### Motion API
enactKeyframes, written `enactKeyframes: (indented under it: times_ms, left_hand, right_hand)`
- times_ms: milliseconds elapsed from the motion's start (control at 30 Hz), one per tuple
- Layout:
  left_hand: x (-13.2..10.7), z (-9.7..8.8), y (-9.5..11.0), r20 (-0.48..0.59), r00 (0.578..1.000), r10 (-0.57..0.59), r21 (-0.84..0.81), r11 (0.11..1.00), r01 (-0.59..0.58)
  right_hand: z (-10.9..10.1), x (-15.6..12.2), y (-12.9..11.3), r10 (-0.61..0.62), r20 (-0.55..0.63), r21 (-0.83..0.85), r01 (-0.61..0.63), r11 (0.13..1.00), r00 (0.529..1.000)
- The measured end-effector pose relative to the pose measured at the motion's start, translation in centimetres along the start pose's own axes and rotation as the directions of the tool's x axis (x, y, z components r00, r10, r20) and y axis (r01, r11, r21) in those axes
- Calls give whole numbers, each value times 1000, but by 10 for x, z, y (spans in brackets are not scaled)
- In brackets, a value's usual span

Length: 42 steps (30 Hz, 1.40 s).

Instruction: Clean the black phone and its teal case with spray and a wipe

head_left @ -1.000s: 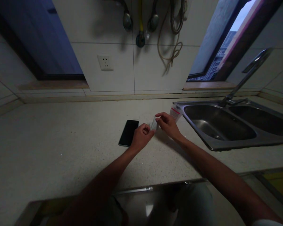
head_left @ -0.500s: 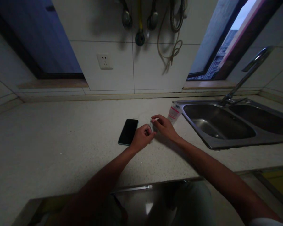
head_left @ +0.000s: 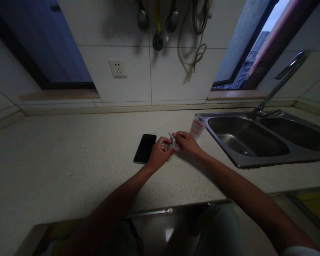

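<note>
My left hand (head_left: 158, 154) and my right hand (head_left: 185, 143) meet over the pale speckled countertop (head_left: 69, 156). Both pinch a small, thin, clear piece of wrapper (head_left: 172, 140) between their fingertips; it is dim and hard to make out. A black phone (head_left: 145, 148) lies flat, screen dark, just left of my left hand. A small white packet with red print (head_left: 197, 127) stands by the sink's left corner, just behind my right hand.
A steel double sink (head_left: 258, 140) with a tall tap (head_left: 280, 83) fills the right side. A wall socket (head_left: 118, 68), hanging hoses and a cord (head_left: 192, 53) are on the tiled wall. Windows sit to both sides. The counter's front edge is near my body.
Both hands have drawn closer together and lower towards the counter, and the clear piece looks more crumpled between the fingers. The phone and the packet have stayed in place.
</note>
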State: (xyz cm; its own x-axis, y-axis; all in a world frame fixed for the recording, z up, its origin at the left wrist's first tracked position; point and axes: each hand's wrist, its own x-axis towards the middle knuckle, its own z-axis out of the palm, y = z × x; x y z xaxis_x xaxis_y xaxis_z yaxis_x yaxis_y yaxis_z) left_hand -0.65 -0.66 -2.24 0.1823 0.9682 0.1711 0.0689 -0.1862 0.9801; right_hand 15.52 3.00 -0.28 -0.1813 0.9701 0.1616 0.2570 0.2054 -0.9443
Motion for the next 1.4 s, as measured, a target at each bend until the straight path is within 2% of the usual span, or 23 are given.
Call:
enactKeyframes:
  times_ms: [133,233,333,433,600,800,967,1067,1133,1267,1400]
  left_hand:
    - [2,1,0,-54,998,33,-59,998,-36]
    - [3,1,2,-106,993,46,-108,992,-57]
    - [4,1,5,-114,993,14,-153,988,-31]
    - [5,1,8,-98,995,-24,-237,971,0]
    - [7,-1,10,-1,995,-103,-266,959,99]
    - [5,-3,10,57,990,-133,-238,961,143]
    - [3,-3,12,44,992,-121,-274,953,128]
    - [3,-3,14,52,982,-179,-382,905,185]
    - [3,-3,16,54,971,-234,-490,841,230]
    - [6,-4,16,2,950,-312,-664,710,235]
    - [9,-4,16,111,956,-271,-731,629,263]
  right_hand:
    - [1,0,1,89,92,121,-100,988,992]
    - [1,0,1,124,119,211,-147,966,985]
    - [-1,-1,-3,130,97,320,-155,935,987]
    - [-2,-1,-7,118,18,406,-115,907,993]
    - [-2,-1,-7,17,-139,355,34,934,990]
    - [-1,-2,-9,-87,-115,349,122,929,990]
    - [-2,-3,-12,-26,-173,314,80,946,985]
    - [-1,-5,-12,8,-165,265,36,964,986]
    - [0,-5,-11,9,-149,227,25,974,989]
    - [2,-5,-11,-21,-124,158,40,987,992]
    - [0,-3,-9,-38,-118,136,54,989,992]
